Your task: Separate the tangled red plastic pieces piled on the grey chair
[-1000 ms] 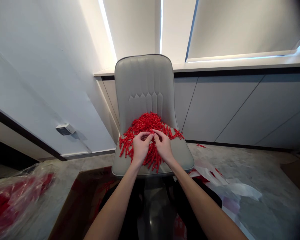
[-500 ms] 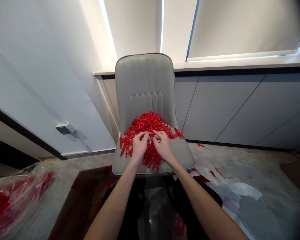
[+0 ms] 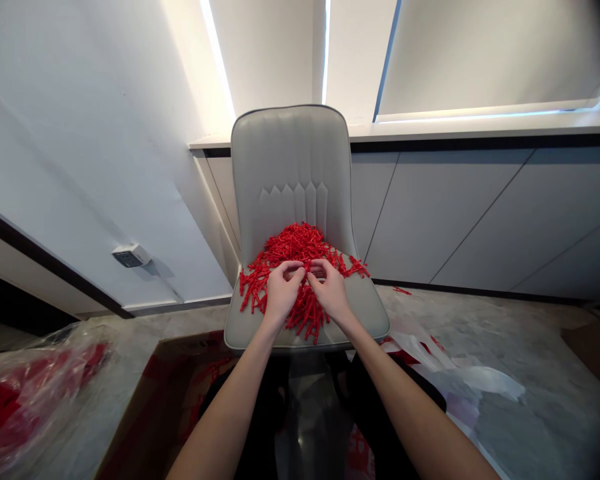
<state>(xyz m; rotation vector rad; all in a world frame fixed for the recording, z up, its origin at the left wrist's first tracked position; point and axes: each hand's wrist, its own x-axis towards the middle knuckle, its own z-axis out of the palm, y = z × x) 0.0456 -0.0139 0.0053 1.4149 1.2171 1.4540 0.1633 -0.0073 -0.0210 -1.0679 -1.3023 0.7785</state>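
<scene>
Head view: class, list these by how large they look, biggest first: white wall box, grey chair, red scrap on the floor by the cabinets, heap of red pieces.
1. Grey chair
2. Heap of red pieces, partly hidden by the hands
3. White wall box
4. Red scrap

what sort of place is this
Likely a room in a home or office: a padded grey chair, flat-fronted cabinets, and pale blinds edged with light.

Left hand (image 3: pixel 281 287), thumb extended inward again
</scene>
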